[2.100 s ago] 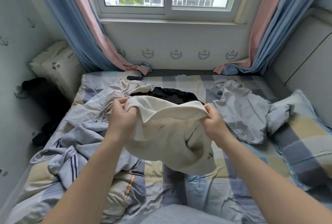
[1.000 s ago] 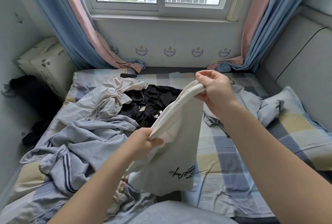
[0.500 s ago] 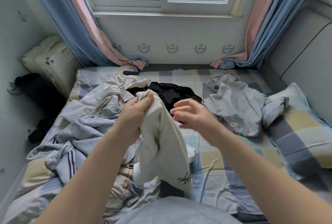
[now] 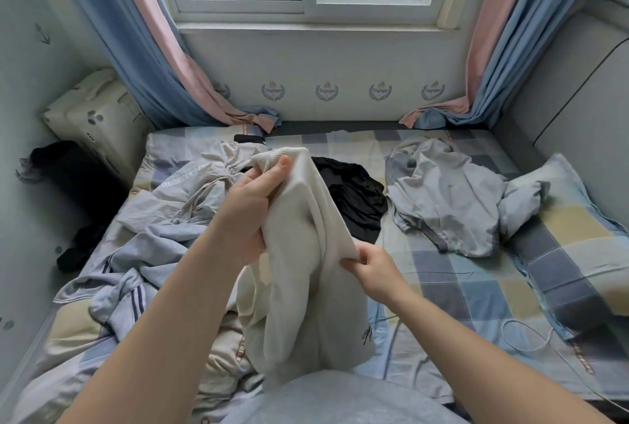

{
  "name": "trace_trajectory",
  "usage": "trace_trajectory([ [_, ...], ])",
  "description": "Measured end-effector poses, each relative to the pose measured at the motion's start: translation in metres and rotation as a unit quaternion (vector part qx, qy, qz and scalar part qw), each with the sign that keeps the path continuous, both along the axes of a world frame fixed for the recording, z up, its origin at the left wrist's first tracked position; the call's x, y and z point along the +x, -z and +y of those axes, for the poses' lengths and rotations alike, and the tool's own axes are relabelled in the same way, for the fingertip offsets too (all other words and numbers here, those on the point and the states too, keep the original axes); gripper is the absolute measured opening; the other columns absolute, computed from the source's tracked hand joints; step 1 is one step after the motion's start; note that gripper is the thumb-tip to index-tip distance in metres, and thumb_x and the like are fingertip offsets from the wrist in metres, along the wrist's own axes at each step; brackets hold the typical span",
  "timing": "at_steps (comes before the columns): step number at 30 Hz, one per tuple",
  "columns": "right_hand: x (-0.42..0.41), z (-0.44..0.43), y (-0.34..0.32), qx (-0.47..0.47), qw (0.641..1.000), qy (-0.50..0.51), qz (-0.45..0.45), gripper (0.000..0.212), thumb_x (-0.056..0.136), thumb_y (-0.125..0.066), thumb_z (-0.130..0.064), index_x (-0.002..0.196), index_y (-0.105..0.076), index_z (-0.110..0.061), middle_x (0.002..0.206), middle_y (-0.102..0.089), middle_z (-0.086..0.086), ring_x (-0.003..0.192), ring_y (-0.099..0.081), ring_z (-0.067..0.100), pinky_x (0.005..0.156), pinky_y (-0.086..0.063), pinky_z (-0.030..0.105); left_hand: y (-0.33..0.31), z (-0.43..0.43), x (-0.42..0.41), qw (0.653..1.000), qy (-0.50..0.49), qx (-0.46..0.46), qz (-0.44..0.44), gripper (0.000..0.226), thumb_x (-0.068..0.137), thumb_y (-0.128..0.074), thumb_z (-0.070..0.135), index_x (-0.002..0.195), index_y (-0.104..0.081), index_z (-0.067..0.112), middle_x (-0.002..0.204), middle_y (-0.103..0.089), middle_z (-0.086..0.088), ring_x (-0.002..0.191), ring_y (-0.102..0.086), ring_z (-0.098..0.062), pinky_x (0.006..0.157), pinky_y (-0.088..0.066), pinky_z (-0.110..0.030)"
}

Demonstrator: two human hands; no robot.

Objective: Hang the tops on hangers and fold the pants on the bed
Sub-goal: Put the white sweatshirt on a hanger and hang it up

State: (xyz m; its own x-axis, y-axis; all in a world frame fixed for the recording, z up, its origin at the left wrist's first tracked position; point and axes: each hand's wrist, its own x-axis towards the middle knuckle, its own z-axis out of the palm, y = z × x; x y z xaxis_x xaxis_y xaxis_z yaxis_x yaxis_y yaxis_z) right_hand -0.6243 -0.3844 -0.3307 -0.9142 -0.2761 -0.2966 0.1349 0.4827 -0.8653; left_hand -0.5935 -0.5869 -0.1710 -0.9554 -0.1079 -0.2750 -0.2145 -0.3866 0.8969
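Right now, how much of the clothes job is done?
Nothing looks finished: no folded pile or hanger shows. In hand is one cream garment, gripped near its top by the left hand and pinched lower down by the right hand. Left to do: the black garment, the grey garment and perhaps clothes in the crumpled heap, all lying loose on the bed.

The cream garment (image 4: 306, 253) is so bunched that top or pants cannot be told, and its dark print at 5 o'clock is too small to read. It hides the near side of the black garment (image 4: 350, 199) at its 1 o'clock. The fingers of the left hand (image 4: 252, 209) are buried in the cloth. At 3 o'clock the pillow (image 4: 578, 253) runs off the edge.
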Motion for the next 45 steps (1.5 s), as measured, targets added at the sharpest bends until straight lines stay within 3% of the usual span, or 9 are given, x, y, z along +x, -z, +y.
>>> trace_trajectory([
  [3, -0.004, 0.006, -0.013, -0.039, 0.999, 0.002, -0.002, 0.015, 0.096, -0.063, -0.014, 0.091, -0.065, 0.000, 0.081, -0.068, 0.014, 0.073, -0.059, 0.023, 0.072, -0.051, 0.045, 0.007, -0.017, -0.004, 0.999, -0.014, -0.043, 0.012, 0.027, 0.100, -0.059, 0.028, 0.123, -0.063, 0.015, 0.104, -0.074, -0.007, 0.092, -0.073, -0.020, 0.077, -0.061, -0.035],
  [6, -0.009, 0.007, -0.037, -0.084, 0.995, 0.036, 0.026, 0.030, 0.100, -0.058, -0.018, 0.082, -0.055, 0.006, 0.070, -0.052, 0.007, 0.066, -0.044, 0.017, 0.061, -0.035, 0.033, 0.016, -0.034, -0.009, 0.985, 0.001, -0.171, -0.017, 0.034, 0.096, -0.065, 0.031, 0.126, -0.060, 0.015, 0.116, -0.072, -0.006, 0.105, -0.070, -0.022, 0.088, -0.057, -0.038],
  [11, -0.019, 0.001, -0.079, -0.171, 0.980, 0.076, 0.070, 0.048, 0.101, -0.055, -0.035, 0.089, -0.056, 0.011, 0.076, -0.050, 0.009, 0.070, -0.040, 0.022, 0.063, -0.033, 0.037, 0.032, -0.033, -0.004, 0.943, 0.076, -0.306, -0.110, 0.006, 0.098, -0.062, 0.025, 0.095, -0.057, 0.025, 0.099, -0.064, 0.001, 0.067, -0.065, 0.006, 0.056, -0.049, -0.014],
  [14, -0.021, -0.003, -0.100, -0.191, 0.972, 0.097, 0.094, 0.037, 0.104, -0.051, -0.028, 0.094, -0.065, 0.006, 0.081, -0.058, 0.009, 0.076, -0.051, 0.020, 0.070, -0.042, 0.033, 0.049, -0.019, -0.001, 0.929, 0.141, -0.322, -0.120, 0.047, 0.096, -0.065, 0.032, 0.138, -0.052, 0.016, 0.129, -0.060, -0.003, 0.099, -0.062, -0.008, 0.062, -0.045, -0.013],
  [21, -0.019, -0.009, -0.128, -0.225, 0.964, 0.102, 0.096, 0.035, 0.105, -0.049, -0.031, 0.095, -0.073, -0.008, 0.089, -0.070, 0.013, 0.086, -0.063, 0.021, 0.082, -0.052, 0.042, 0.076, 0.019, 0.006, 0.917, 0.280, -0.278, -0.054, 0.063, 0.069, -0.081, 0.044, 0.123, -0.060, 0.019, 0.118, -0.070, 0.002, 0.106, -0.069, -0.007, 0.096, -0.055, -0.036],
  [27, -0.009, -0.018, -0.136, -0.264, 0.954, 0.121, 0.068, 0.030, 0.103, -0.052, -0.026, 0.104, -0.075, -0.006, 0.104, -0.073, 0.023, 0.091, -0.068, 0.028, 0.088, -0.055, 0.051, 0.100, 0.045, 0.013, 0.869, 0.198, -0.453, 0.002, 0.106, 0.048, -0.074, 0.071, 0.139, -0.036, 0.033, 0.132, -0.052, 0.008, 0.126, -0.047, -0.016, 0.103, -0.045, -0.043],
  [33, -0.004, -0.021, -0.140, -0.283, 0.952, 0.104, 0.059, 0.027, 0.103, -0.052, -0.022, 0.100, -0.075, -0.009, 0.084, -0.074, 0.002, 0.080, -0.068, 0.014, 0.066, -0.057, 0.028, 0.108, 0.047, 0.016, 0.885, 0.106, -0.454, 0.023, 0.055, 0.076, -0.071, 0.053, 0.118, -0.048, 0.025, 0.112, -0.064, 0.004, 0.105, -0.059, -0.021, 0.088, -0.050, -0.046],
  [38, -0.005, -0.019, -0.141, -0.289, 0.950, 0.105, 0.050, 0.027, 0.103, -0.051, -0.022, 0.102, -0.074, -0.007, 0.089, -0.074, 0.011, 0.083, -0.071, 0.021, 0.070, -0.060, 0.033, 0.106, 0.034, 0.018, 0.839, 0.121, -0.528, 0.061, 0.031, 0.100, -0.049, 0.045, 0.123, -0.051, 0.025, 0.102, -0.071, 0.001, 0.095, -0.063, -0.027, 0.081, -0.051, -0.045],
  [45, -0.017, -0.008, -0.132, -0.202, 0.968, 0.140, 0.057, 0.024, 0.104, -0.052, -0.024, 0.094, -0.073, -0.018, 0.090, -0.072, 0.009, 0.076, -0.073, 0.020, 0.055, -0.060, 0.034, 0.110, 0.034, 0.022, 0.781, 0.066, -0.609, 0.117, 0.053, 0.104, -0.029, 0.044, 0.156, -0.021, 0.041, 0.105, -0.071, -0.007, 0.099, -0.063, -0.032, 0.080, -0.051, -0.047],
])
